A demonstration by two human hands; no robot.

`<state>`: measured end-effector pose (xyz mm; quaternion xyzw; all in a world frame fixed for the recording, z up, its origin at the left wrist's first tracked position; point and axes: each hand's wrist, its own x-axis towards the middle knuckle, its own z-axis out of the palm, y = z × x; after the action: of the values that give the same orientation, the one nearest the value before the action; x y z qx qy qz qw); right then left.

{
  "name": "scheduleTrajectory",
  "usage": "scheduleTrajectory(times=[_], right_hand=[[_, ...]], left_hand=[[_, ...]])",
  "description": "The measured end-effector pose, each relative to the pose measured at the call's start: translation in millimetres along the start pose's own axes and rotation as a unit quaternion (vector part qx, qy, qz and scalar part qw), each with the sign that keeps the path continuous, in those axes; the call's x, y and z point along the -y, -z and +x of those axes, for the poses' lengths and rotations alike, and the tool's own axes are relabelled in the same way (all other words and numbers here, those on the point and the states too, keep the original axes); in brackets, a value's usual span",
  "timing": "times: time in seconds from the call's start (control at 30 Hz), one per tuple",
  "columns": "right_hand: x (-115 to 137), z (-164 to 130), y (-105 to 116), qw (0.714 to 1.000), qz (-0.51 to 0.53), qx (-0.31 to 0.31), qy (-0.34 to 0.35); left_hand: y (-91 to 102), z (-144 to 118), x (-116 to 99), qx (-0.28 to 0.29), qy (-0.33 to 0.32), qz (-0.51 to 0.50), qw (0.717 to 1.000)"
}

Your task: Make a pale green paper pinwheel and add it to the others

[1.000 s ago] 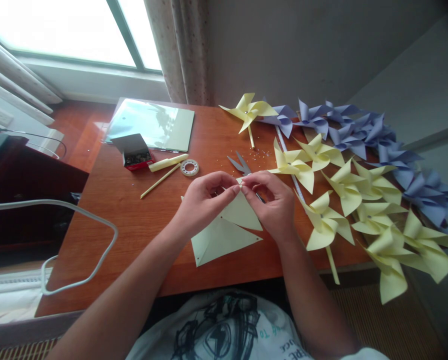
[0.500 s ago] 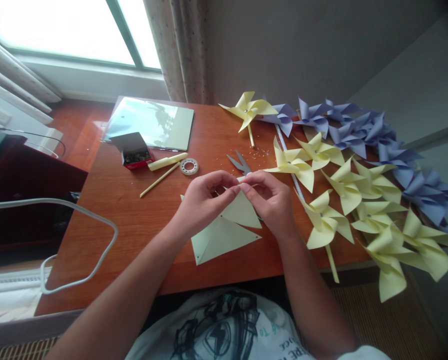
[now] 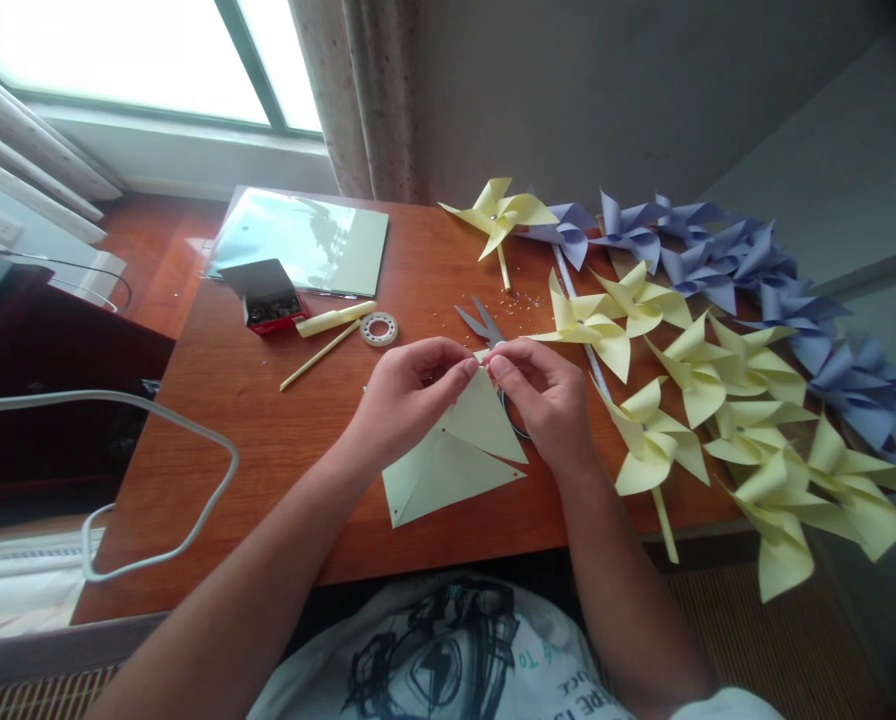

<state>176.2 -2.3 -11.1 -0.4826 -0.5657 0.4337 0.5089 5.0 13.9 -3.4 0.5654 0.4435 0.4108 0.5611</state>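
A pale yellow-green sheet of paper (image 3: 448,475), slit inward from its corners and dotted with small holes, lies in front of me with its far flap lifted. My left hand (image 3: 425,385) is closed, thumb and index finger pinching the top of that flap. Close beside it, my right hand (image 3: 545,395) pinches at the same spot with its fingertips. Whether something small also sits between the fingertips cannot be made out. Scissors (image 3: 479,322) with spread blades lie just beyond, their handles partly covered by my right hand and the paper.
Yellow pinwheels (image 3: 650,435) and purple pinwheels (image 3: 707,270) crowd the table's right side. Leftward are a tape roll (image 3: 379,329), a thin yellow stick (image 3: 319,357), a rolled yellow paper piece (image 3: 337,319), an open red box (image 3: 272,312) and plastic-covered sheets (image 3: 305,240). Paper scraps litter the far middle.
My fingertips have drawn slightly apart, the right hand shifting a little to the right. More of the lifted flap and the scissors' handle now shows.
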Motion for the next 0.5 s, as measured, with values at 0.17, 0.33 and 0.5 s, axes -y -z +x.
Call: scheduleTrajectory(times=[0.17,0.33,0.5], right_hand=[[0.2,0.4,0.3,1.0,0.003,0.011,-0.018],[-2.8,0.4,0.4,1.0,-0.007,0.008,-0.028],[-4.2,0.6,0.2,1.0,-0.018,0.004,-0.017]], left_hand=[[-0.6,0.1,0.3,0.001,-0.012,0.017,1.0],[-0.1,0.3,2.6,0.003,-0.027,0.031,0.999],[-0.2,0.3,2.6,0.002,-0.032,0.03,0.999]])
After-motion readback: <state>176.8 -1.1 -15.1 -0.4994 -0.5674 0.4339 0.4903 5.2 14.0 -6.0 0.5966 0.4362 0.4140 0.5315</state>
